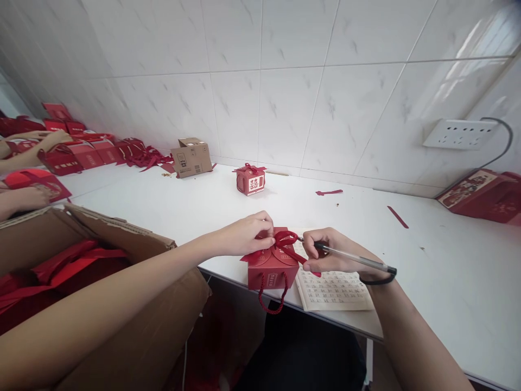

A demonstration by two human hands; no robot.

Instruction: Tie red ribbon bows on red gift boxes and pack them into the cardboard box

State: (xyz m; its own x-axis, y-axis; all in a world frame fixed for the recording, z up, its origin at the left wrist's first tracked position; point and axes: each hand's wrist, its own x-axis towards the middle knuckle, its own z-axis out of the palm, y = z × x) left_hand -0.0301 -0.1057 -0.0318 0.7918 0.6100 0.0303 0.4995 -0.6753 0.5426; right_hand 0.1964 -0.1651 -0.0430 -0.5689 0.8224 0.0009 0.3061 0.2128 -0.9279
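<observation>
Left forearm (134, 296): stretching nearest the lens.
Left hand (260, 236): pinching the ribbon bow (290, 235), seemingly steadying it.
Right hand (336, 248): gripping a pen (350, 257); whether also clasping ribbon, cannot tell.
Red gift box (268, 278): sitting beneath the bow, rope handle (274, 312) dangling bodyward.
Notebook (336, 293): lying right of gift box, perhaps for easy writing.
Carton (154, 331): standing left of gift box, containing red items (73, 269).

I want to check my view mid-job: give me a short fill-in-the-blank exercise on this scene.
The writing tool in the right hand is a ____.
The ribbon on the box with the hanging handle is coloured ____.
The written page lies to the ____ of that box.
Missing words: pen; red; right.
</observation>
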